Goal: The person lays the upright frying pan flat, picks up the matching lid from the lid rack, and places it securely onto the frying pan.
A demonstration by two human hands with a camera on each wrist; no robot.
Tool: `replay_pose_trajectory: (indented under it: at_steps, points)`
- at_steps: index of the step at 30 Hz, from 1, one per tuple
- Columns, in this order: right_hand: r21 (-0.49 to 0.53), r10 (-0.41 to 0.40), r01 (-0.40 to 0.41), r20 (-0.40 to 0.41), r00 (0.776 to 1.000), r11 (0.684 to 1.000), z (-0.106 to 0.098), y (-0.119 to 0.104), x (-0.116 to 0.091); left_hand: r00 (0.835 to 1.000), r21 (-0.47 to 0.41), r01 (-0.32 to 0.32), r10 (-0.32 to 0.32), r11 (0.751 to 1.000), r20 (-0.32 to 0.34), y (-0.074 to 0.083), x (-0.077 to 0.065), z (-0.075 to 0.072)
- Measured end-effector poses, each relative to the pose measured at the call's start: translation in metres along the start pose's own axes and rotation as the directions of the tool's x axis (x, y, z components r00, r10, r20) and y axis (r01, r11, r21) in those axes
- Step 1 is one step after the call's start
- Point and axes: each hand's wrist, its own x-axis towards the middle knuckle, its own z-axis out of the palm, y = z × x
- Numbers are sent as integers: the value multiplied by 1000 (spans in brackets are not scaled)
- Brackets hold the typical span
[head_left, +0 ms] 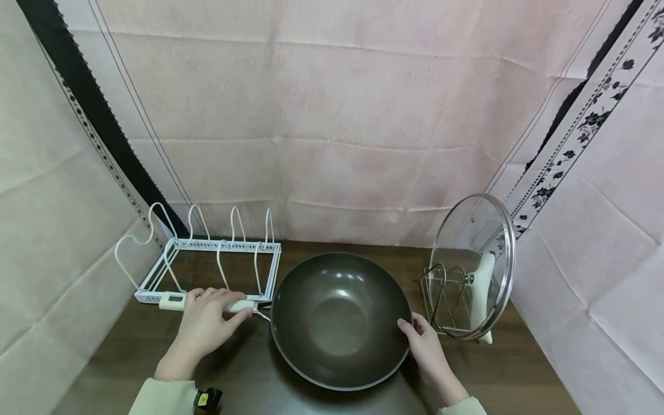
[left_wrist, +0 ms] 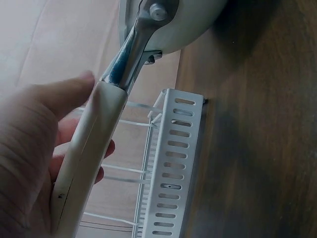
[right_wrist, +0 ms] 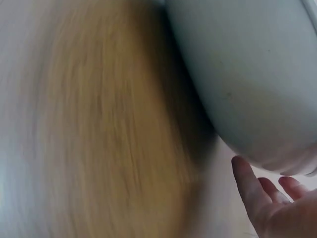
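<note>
In the head view, a dark-coated wok [head_left: 339, 323] with a pale outside is held in the middle between both hands. My left hand [head_left: 204, 325] grips its long white handle [head_left: 241, 306]; a small display shows near the handle's end. Close up in the left wrist view, the thumb lies along the handle [left_wrist: 89, 158] and fingertips wrap behind it. On the opposite side, my right hand [head_left: 427, 349] pinches the rim, thumb over the edge. Its fingers [right_wrist: 250, 186] meet the wok's pale outer wall [right_wrist: 252, 84] in the right wrist view.
Behind the handle stands a white wire dish rack [head_left: 225, 246] with upright loops. At the right, a wire holder [head_left: 441, 297] props up a glass lid [head_left: 469, 236] with a white handle. Cloth-covered walls [head_left: 358, 127] enclose the brown wooden table [head_left: 249, 351].
</note>
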Motion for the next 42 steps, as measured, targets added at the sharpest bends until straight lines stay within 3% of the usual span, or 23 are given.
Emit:
replay_pose_trajectory:
  at_steps: [4, 10, 12, 14, 16, 18, 23, 25, 28, 31, 33, 36, 40, 42]
  points:
    - [-221, -148, 139, -21, 989, 965, -7, -6, -6, 1000, -66, 26, -26, 997, 1, 3, -1, 0]
    - [-328, -313, 297, 4, 950, 897, -18, -19, -12, 1000, -136, 3, -6, 991, -25, 10, 1, -1]
    - [-352, -387, 366, 12, 922, 861, -21, -26, -16, 1000, -144, 12, -15, 990, -20, 12, 2, -1]
    - [-376, -482, 452, 14, 876, 809, -22, -35, -21, 1000, -144, 29, -30, 989, -8, 12, 3, -2]
    - [-395, -595, 553, 19, 803, 733, -23, -44, -27, 999, -147, 47, -47, 988, 6, 13, 4, -2]
    - [-390, -718, 670, 31, 695, 632, -24, -55, -33, 998, -145, 56, -54, 988, 13, 12, 4, -2]
    - [-374, -934, 871, 31, 356, 319, -24, -91, -48, 999, -156, 48, -50, 987, -9, 13, 3, 0]
    - [-380, -970, 899, 11, 242, 220, -26, -106, -55, 999, -165, 39, -44, 986, -24, 14, 2, 2]
    - [-385, -993, 915, -36, 114, 119, -31, -123, -60, 999, -176, 29, -37, 984, -37, 18, 2, 4]
    - [-374, -993, 925, -113, 25, 66, -40, -134, -61, 999, -180, 36, -42, 983, -29, 22, 3, 4]
    - [-357, -986, 933, -168, -8, 53, -47, -139, -61, 999, -183, 49, -52, 982, -11, 25, 3, 4]
    - [-324, -970, 944, -243, -22, 60, -56, -146, -62, 998, -185, 62, -62, 981, 5, 29, 3, 3]
    - [-263, -943, 959, -331, 9, 102, -69, -149, -63, 999, -186, 46, -46, 981, 4, 35, 4, 4]
    - [-220, -923, 966, -381, 43, 136, -77, -147, -62, 999, -188, 40, -39, 981, 8, 38, 5, 4]
